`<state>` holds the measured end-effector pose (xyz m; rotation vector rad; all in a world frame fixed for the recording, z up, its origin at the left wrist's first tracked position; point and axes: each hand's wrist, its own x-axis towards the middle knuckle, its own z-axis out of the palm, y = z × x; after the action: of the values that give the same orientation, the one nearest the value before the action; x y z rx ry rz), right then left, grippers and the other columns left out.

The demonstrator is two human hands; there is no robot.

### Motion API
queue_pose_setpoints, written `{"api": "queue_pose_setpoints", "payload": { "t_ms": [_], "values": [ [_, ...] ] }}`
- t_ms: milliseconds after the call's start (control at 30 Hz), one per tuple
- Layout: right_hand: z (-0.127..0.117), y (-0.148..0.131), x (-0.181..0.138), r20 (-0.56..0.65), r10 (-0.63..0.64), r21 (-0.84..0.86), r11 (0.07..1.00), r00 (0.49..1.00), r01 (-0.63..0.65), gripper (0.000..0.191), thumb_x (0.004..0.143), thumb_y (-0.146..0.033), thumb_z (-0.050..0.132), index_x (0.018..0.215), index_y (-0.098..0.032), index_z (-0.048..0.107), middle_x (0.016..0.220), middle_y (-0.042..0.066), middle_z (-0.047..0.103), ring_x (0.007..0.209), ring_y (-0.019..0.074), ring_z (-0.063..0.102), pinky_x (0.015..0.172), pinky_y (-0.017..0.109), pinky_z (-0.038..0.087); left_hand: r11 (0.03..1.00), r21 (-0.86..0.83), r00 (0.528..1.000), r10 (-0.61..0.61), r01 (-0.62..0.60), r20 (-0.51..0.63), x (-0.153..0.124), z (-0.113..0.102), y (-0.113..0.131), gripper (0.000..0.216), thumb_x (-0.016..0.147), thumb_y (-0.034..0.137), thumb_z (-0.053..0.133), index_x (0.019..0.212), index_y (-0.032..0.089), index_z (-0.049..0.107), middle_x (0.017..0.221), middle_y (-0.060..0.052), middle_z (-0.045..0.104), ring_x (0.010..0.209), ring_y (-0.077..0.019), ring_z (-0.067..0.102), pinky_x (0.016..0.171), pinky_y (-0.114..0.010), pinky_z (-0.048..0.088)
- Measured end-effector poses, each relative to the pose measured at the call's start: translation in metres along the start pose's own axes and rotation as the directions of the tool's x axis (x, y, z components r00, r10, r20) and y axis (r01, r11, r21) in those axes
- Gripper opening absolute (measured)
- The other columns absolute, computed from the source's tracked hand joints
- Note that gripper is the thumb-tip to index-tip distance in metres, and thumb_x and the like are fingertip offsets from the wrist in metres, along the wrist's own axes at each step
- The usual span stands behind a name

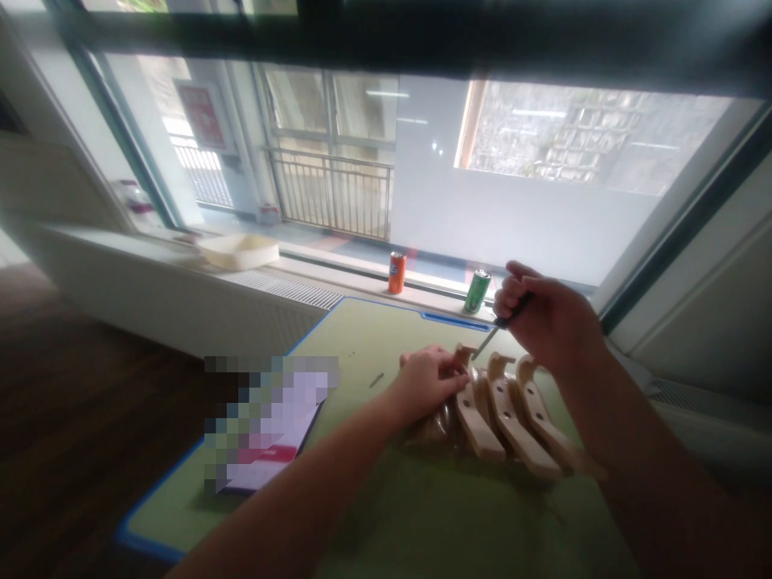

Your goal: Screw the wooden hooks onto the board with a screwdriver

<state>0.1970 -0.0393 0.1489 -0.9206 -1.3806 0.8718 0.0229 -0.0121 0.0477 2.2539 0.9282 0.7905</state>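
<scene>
At three o'clock on the bench (355, 342), three wooden hooks (504, 410) are laid, the leftmost held by the left hand (427, 382); a screwdriver (503, 323) is clamped in the right hand (546, 314). On the windowsill (434, 301) are set a cream basin (247, 256) (ten o'clock), orange drinks can (396, 274) (twelve) and green drinks can (477, 292) (one), contents indiscernible.

Pale, smooth wood, that was, on the curved pieces (512, 430), matt to the eye; then crinkled clear plastic wrap (443, 422), glossy; the screwdriver shaft (486, 341) showed grey metal; the bench (367, 346) ran smooth and matt; and there, shiny metal on the orange can (396, 275) and green can (477, 293)!
</scene>
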Motion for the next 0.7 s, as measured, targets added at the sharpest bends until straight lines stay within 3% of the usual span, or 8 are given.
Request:
{"api": "queue_pose_setpoints", "payload": {
  "t_ms": [133, 267, 433, 567, 700],
  "values": [
    [0.001, -0.002, -0.004, 0.109, 0.007, 0.114, 0.993, 0.994, -0.019, 0.021, 0.075, -0.019, 0.05, 0.095, -0.024, 0.054, 0.082, 0.0, 0.052, 0.074, 0.0115, 0.052, 0.068, 0.028, 0.045, 0.997, -0.065, 0.999, 0.045, -0.046, -0.008, -0.001, 0.001, 0.0, 0.028, 0.077, 0.044, 0.057, 0.092, 0.024, 0.07, 0.11, -0.003, 0.062, 0.106, -0.0229, 0.055, 0.098, -0.039, 0.036],
    [0.009, 0.008, -0.007, 0.188, -0.001, 0.095, 0.995, 0.982, -0.017, 0.012, 0.083, -0.028, 0.054, 0.094, -0.024, 0.053, 0.077, -0.001, 0.055, 0.068, 0.0116, 0.056, 0.064, 0.03, 0.046, 0.987, -0.144, 0.998, 0.068, -0.068, -0.011, 0.002, 0.004, -0.005, 0.027, 0.076, 0.045, 0.059, 0.088, 0.023, 0.07, 0.122, -0.004, 0.055, 0.111, -0.0228, 0.052, 0.098, -0.037, 0.039],
    [0.012, 0.016, -0.007, 0.264, -0.072, 0.271, 0.963, 0.962, -0.003, 0.008, 0.086, -0.028, 0.054, 0.082, -0.021, 0.055, 0.06, -0.005, 0.04, 0.052, 0.0073, 0.043, 0.05, 0.025, 0.036, 0.982, -0.178, 0.998, 0.065, -0.063, 0.003, 0.005, 0.006, -0.011, 0.029, 0.075, 0.046, 0.061, 0.087, 0.022, 0.07, 0.111, -0.005, 0.06, 0.107, -0.0224, 0.054, 0.096, -0.036, 0.04],
    [0.01, 0.016, -0.005, 0.303, -0.017, 0.334, 0.938, 0.953, -0.089, 0.031, 0.089, -0.033, 0.049, 0.061, -0.019, 0.045, 0.053, -0.005, 0.032, 0.048, 0.0073, 0.034, 0.048, 0.026, 0.028, 0.982, -0.181, 0.998, 0.057, -0.053, 0.02, 0.006, 0.006, -0.012, 0.031, 0.075, 0.049, 0.06, 0.087, 0.023, 0.071, 0.106, -0.004, 0.061, 0.1, -0.0207, 0.057, 0.093, -0.034, 0.042],
    [0.011, 0.015, -0.003, 0.313, 0.011, 0.381, 0.915, 0.95, -0.137, 0.04, 0.089, -0.042, 0.047, 0.057, -0.02, 0.038, 0.051, -0.006, 0.026, 0.045, 0.0078, 0.03, 0.047, 0.027, 0.024, 0.992, -0.124, 1.0, 0.031, -0.03, 0.003, 0.006, 0.002, -0.009, 0.032, 0.072, 0.051, 0.062, 0.083, 0.022, 0.072, 0.102, -0.004, 0.061, 0.101, -0.022, 0.057, 0.088, -0.032, 0.043]
  ]
}}
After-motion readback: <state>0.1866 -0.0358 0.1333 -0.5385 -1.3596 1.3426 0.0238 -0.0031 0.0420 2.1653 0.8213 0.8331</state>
